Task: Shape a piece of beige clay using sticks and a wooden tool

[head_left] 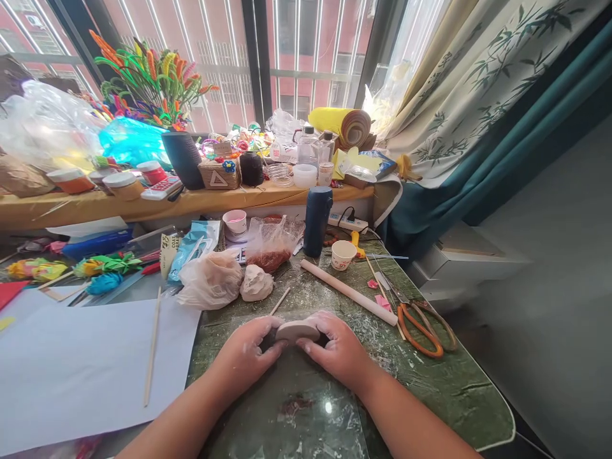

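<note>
A flat, rounded piece of grey-white clay [297, 331] is held between both hands, just above the table. My left hand [253, 347] grips its left edge, thumb below and fingers behind. On the other edge, my right hand [337, 347] closes in the same way. Pale residue coats the fingers of both. Behind the hands lies a lump of white clay [257, 283], beside a plastic bag [210, 278] with pale contents. A thin stick [280, 301] lies just beyond my left fingers. To the right rests a long rolling pin [349, 291].
Large scissors with orange handles [421, 328] lie at the right table edge. A dark blue bottle [317, 222] and a paper cup [343, 255] stand behind. White paper [95, 370] with a wooden stick [153, 347] covers the left side. A crowded sill [268, 196] runs along the window.
</note>
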Available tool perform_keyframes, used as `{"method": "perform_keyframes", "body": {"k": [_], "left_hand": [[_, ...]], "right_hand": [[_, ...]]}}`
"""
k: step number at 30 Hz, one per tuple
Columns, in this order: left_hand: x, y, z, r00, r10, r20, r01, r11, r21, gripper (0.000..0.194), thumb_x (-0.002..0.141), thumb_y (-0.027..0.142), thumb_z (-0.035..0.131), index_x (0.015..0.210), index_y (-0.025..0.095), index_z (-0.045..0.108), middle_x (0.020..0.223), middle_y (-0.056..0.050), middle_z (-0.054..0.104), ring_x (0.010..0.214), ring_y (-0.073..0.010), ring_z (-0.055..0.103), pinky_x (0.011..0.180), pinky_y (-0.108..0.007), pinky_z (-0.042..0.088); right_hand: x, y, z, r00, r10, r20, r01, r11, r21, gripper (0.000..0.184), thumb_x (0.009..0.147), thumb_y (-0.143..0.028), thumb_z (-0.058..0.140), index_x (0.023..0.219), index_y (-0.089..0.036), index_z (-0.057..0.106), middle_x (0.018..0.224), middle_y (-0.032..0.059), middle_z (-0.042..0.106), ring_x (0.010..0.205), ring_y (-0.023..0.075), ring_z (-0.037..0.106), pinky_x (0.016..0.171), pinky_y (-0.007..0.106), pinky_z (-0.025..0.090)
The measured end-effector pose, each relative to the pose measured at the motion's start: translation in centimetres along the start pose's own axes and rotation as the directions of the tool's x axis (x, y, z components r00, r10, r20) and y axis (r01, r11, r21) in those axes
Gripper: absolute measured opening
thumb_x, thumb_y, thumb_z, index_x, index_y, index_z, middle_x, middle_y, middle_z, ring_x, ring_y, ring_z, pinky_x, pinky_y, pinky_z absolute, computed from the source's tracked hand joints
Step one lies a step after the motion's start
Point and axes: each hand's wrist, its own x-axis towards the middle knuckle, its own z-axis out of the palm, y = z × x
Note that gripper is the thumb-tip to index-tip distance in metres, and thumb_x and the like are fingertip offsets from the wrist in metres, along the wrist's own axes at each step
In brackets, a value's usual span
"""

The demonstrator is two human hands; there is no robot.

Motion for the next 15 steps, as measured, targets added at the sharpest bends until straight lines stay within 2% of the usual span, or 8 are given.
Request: {"method": "perform_keyframes", "body": {"k": [7, 13, 15], "left_hand": [[-0.27, -0.02, -0.37, 0.996, 0.076, -0.038, -0.075, 0.997, 0.020, 0.015, 0.089, 0.031, 0.068, 0.100, 0.028, 0.078, 0.098, -0.003, 0.080, 0.089, -0.0254, 0.072, 0.083, -0.032, 0.053], [-0.18, -0.07, -0.31, 0.997, 0.052, -0.059, -0.052, 0.999, -0.001, 0.014, 0.088, 0.029, 0.067, 0.097, 0.026, 0.077, 0.096, -0.004, 0.079, 0.088, -0.0250, 0.072, 0.081, -0.032, 0.053], [-0.14, -0.05, -0.26, 0.999, 0.030, -0.037, -0.029, 0.999, 0.016, 0.015, 0.089, 0.030, 0.066, 0.099, 0.026, 0.076, 0.097, -0.003, 0.079, 0.088, -0.0248, 0.071, 0.081, -0.032, 0.053]], "right_hand": [[0.25, -0.22, -0.51, 1.000, 0.000, 0.014, -0.002, 0.997, 0.082, 0.012, 0.096, -0.032, 0.065, 0.095, -0.026, 0.075, 0.091, 0.0025, 0.073, 0.089, 0.0225, 0.065, 0.082, 0.033, 0.048], [0.10, -0.07, -0.38, 1.000, -0.006, 0.009, 0.005, 0.999, 0.042, 0.009, 0.096, -0.029, 0.065, 0.095, -0.025, 0.073, 0.091, 0.0019, 0.072, 0.090, 0.0216, 0.064, 0.082, 0.032, 0.047], [0.13, 0.09, -0.30, 1.000, 0.012, 0.001, -0.012, 0.999, 0.038, 0.007, 0.095, -0.026, 0.066, 0.094, -0.025, 0.073, 0.091, 0.0015, 0.071, 0.089, 0.0213, 0.064, 0.082, 0.032, 0.046]]}}
